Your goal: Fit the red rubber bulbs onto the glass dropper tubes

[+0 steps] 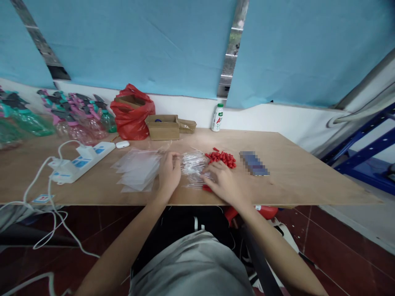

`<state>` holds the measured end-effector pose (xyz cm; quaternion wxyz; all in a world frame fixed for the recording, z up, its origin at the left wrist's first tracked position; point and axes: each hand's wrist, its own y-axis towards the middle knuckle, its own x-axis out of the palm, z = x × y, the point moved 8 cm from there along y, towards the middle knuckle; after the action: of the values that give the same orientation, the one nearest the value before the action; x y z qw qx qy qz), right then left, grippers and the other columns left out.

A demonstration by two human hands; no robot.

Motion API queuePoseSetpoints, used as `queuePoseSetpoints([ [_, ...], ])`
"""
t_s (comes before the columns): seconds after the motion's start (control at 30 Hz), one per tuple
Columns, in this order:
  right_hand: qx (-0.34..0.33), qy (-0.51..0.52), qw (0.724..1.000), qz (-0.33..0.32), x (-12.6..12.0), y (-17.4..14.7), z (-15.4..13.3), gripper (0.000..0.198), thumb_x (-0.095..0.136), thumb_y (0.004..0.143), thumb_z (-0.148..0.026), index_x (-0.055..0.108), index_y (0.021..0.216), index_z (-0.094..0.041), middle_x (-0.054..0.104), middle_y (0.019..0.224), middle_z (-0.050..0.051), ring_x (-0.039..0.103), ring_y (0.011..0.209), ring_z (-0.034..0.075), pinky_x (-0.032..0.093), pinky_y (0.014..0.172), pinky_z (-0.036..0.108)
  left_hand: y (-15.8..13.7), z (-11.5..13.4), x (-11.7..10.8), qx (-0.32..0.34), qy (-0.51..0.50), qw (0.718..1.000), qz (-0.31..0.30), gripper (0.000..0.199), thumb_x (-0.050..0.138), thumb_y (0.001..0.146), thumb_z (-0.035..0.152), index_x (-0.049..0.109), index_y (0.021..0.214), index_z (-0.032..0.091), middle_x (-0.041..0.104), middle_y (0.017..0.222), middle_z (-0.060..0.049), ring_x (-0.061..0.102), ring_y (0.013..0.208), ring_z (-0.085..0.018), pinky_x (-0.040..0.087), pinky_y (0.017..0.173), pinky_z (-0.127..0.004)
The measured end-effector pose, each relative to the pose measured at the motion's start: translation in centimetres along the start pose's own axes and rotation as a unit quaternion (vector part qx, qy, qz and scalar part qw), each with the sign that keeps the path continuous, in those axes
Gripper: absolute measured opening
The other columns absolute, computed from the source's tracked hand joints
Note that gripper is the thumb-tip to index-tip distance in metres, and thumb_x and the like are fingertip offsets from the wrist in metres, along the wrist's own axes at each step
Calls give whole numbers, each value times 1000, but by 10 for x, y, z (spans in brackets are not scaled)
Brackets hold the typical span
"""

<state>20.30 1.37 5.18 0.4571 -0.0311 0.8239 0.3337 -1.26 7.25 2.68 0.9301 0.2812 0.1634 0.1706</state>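
Several clear thin tubes (194, 164) lie in a loose pile between my hands, roughly side by side. My left hand (169, 174) is at the pile's left end, fingers bent toward the tubes and nothing visible in them. My right hand (224, 181) reaches over the right end of the tubes, thumb apart from the fingers, with fingertips on or just above them. Beyond it sits a heap of small red rubber bulbs (226, 158). Another red piece (206, 188) is partly hidden under my right hand. Flat clear plastic bags (138, 170) are fanned out left of my left hand.
A phone-like blurred object (254, 163) lies right. A white power strip (83, 161) with cables and a white case (122, 144) are left. Behind stand spray bottles (89, 121), a red bag (131, 119), a cardboard box (163, 129) and a white bottle (217, 118).
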Motion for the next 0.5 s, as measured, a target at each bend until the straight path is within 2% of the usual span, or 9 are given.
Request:
queuePoseSetpoints([
  [0.1,36,-47,998,-27,9,69,29,30,50,111,-38,73,120,-20,76,121,14,65,117,31,48,107,44,-6,6,18,51,63,994,-78,19,67,87,10,71,100,24,70,112,-11,61,116,-35,43,111,-52],
  [0.17,93,-90,987,-91,31,119,60,41,46,112,-37,66,141,-15,72,136,19,64,126,32,45,112,43,-10,6,25,59,70,991,-102,18,67,88,10,71,99,24,69,111,-12,61,116,-36,44,110,-53],
  [0.2,129,-104,976,-143,46,140,77,45,46,112,-37,62,147,-15,69,145,19,62,131,32,44,114,43,-10,6,26,61,68,990,-104,18,67,89,11,71,100,24,69,110,-12,61,116,-35,45,110,-52],
  [0.27,154,-104,965,-187,72,173,99,46,49,109,-38,65,144,-13,72,142,21,65,128,34,48,110,44,-11,8,24,65,70,990,-102,18,65,90,10,70,101,24,69,110,-11,62,116,-34,46,109,-51],
  [0.33,166,-106,958,-207,95,193,113,42,53,106,-38,73,135,-16,76,135,19,67,124,35,49,110,48,-12,11,23,69,95,987,-106,17,62,92,10,68,101,24,70,109,-11,63,115,-33,48,108,-50],
  [0.43,162,-110,960,-202,122,206,120,40,52,105,-37,74,135,-24,73,143,14,62,133,38,47,113,57,-13,16,24,76,145,978,-129,17,56,97,11,66,106,22,71,113,-11,63,116,-32,49,106,-48],
  [0.5,146,-108,964,-193,135,211,118,39,53,103,-34,75,133,-24,71,145,14,61,134,37,47,112,55,-13,18,25,74,159,975,-135,17,55,98,11,65,107,22,72,114,-10,63,116,-31,51,105,-47],
])
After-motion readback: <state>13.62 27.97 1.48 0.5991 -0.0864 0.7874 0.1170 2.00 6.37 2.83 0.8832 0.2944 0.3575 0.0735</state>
